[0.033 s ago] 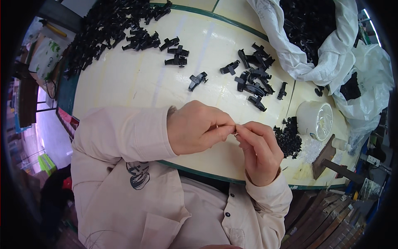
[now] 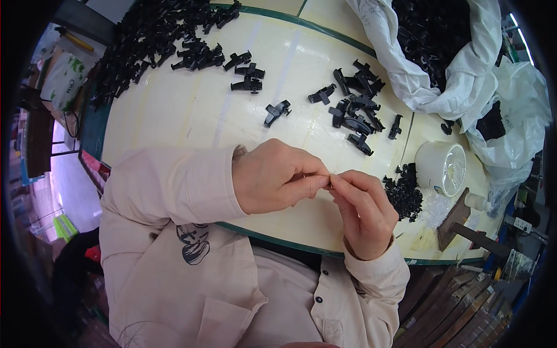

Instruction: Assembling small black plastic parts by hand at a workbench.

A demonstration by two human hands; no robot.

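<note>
Close in front of me, over the near part of the table, my two hands meet at the fingertips. My left hand (image 2: 280,177) is closed, thumb and forefinger pinched together. Touching it from the right, my right hand (image 2: 366,211) is pinched too, its other fingers curled. Whatever lies between the fingertips is tiny and almost wholly covered. Beyond the hands sits a black plastic clip-like part (image 2: 277,113), and a loose cluster of similar black parts (image 2: 361,107) lies to its right. A heap of small black pieces (image 2: 404,194) is just right of my right hand.
A large pile of black parts (image 2: 145,43) covers the far left of the pale table (image 2: 191,110). At the far right, a white sack (image 2: 420,95) holds more. A white tape roll (image 2: 435,168), small clear pieces (image 2: 436,209) and a brown metal stand (image 2: 455,220) occupy the right side.
Almost nothing differs. Both hands keep their pinch, with only a very slight shift of the fingers; the black parts on the table stay where they were.
</note>
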